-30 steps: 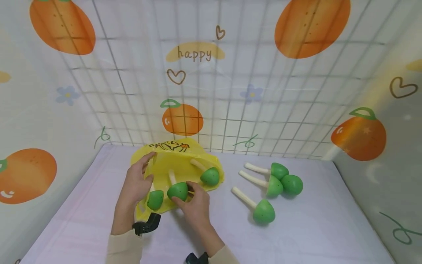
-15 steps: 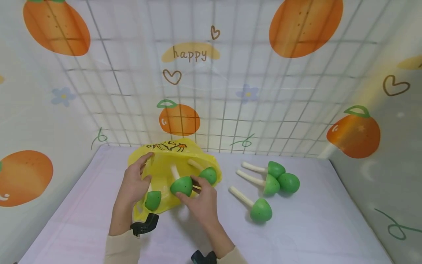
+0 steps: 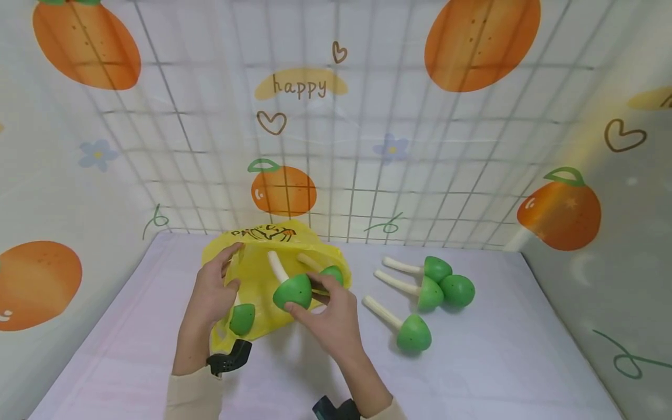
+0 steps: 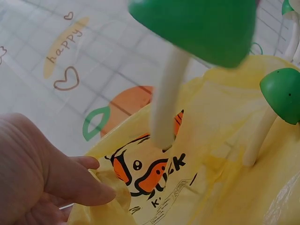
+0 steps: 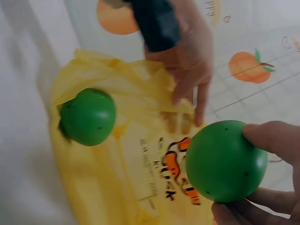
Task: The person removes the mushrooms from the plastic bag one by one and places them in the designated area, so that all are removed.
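In the head view my right hand (image 3: 333,318) grips a toy mushroom (image 3: 293,291) by its green cap, its white stem tilted up and left over a yellow plastic bag (image 3: 262,326). The right wrist view shows thumb and fingers around that cap (image 5: 226,161). My left hand (image 3: 212,291) pinches the bag's left edge; in the left wrist view its thumb (image 4: 79,180) lies over the plastic. Two more mushrooms are in the bag mouth: one cap (image 3: 242,319) at the left and another (image 3: 333,273) at the right, partly hidden behind my right hand.
Several green toy mushrooms lie on the pale tabletop to the right, one cap (image 3: 414,333) nearer and a cluster (image 3: 457,291) farther back. A patterned curtain over a wire grid (image 3: 362,175) closes off the back. Each wrist wears a black camera (image 3: 231,357).
My right hand has lifted the mushroom up and to the right, away from the bag's lower edge. The left hand stays at the bag's edge. The head view has shifted slightly.
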Motion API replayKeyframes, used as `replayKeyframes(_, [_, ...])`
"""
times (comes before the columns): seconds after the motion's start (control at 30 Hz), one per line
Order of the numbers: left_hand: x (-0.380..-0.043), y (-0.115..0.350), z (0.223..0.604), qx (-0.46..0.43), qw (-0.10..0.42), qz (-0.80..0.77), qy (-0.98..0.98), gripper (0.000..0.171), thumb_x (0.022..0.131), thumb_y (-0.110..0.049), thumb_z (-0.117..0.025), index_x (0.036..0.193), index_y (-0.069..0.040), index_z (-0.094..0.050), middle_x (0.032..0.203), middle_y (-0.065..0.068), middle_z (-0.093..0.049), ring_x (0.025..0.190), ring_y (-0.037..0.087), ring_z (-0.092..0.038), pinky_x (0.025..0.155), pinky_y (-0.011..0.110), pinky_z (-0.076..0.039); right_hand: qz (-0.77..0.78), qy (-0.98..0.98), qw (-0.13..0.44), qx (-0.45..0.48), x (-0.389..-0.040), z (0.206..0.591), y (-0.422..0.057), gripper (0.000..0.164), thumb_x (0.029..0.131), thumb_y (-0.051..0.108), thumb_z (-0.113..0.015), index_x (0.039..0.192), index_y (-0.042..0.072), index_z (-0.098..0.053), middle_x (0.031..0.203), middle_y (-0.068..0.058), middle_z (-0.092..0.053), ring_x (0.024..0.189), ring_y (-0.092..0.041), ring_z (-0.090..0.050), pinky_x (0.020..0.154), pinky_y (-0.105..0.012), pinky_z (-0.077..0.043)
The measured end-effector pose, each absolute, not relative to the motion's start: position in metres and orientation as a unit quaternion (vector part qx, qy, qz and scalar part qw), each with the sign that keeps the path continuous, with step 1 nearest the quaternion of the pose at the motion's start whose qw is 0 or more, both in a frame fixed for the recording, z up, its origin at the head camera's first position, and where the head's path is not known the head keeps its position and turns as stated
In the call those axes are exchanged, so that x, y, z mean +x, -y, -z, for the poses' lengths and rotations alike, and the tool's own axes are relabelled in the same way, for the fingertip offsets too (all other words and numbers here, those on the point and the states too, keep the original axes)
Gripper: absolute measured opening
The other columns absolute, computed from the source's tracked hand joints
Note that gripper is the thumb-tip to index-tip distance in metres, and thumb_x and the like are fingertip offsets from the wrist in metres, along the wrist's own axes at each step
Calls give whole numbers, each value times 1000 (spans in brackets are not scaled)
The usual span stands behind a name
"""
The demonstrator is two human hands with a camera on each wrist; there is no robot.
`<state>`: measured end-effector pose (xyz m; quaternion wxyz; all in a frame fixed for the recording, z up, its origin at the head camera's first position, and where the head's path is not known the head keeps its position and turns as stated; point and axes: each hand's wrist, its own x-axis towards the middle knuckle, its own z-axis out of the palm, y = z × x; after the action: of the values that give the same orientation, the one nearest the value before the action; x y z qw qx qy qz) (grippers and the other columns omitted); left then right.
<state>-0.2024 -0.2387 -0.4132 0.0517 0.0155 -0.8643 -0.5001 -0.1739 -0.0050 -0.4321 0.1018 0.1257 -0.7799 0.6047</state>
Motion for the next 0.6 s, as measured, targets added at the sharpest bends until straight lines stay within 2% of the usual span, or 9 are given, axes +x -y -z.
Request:
replayKeyframes(0.2, [-202, 238, 413, 21, 54, 496, 866, 72, 97, 14, -54, 163, -13, -39, 169, 15, -32, 152, 45, -33, 118, 58, -38, -623, 762, 105, 142, -166, 416, -1, 63, 78, 13, -93, 133, -1, -67, 125, -10, -70, 110, -26, -72, 98, -31, -58])
replayKeyframes(0.33, [-203, 239, 414, 10, 52, 496, 867, 73, 97, 14, -53, 163, -12, -39, 170, 15, -31, 153, 44, -31, 121, 57, -34, -633, 750, 122, 149, -162, 405, -9, 63, 77, 9, -93, 133, -1, -67, 125, -11, -70, 111, -26, -71, 98, -30, -58])
replayKeyframes(0.6, [-202, 239, 413, -2, 49, 493, 868, 74, 96, 15, -51, 164, -11, -37, 170, 15, -30, 154, 44, -29, 122, 57, -31, -628, 752, 167, 109, -168, 394, -39, 63, 77, 5, -94, 134, 0, -67, 130, -9, -69, 119, -24, -66, 100, -26, -55])
